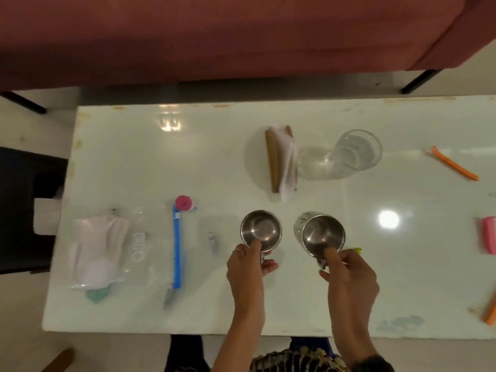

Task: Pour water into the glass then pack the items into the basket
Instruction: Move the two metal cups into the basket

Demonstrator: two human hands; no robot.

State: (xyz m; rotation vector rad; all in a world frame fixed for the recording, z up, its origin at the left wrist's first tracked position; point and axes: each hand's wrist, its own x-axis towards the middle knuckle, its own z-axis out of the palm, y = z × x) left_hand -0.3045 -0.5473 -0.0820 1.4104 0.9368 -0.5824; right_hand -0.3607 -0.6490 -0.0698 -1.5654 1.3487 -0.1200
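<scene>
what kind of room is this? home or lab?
Probably a home living room: a reddish-brown sofa stands just behind a low white glossy table, on which household items lie, among them two steel mugs and a drinking glass.

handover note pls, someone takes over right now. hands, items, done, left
Left hand: grip on the left steel cup by its handle.
Right hand: grip on the right steel cup; both cups look empty.
Glass stands at the far side of the table, beside the napkin holder; it seems to hold water.
Done: pouring, apparently.
Left: packing. No basket is in view.
</scene>
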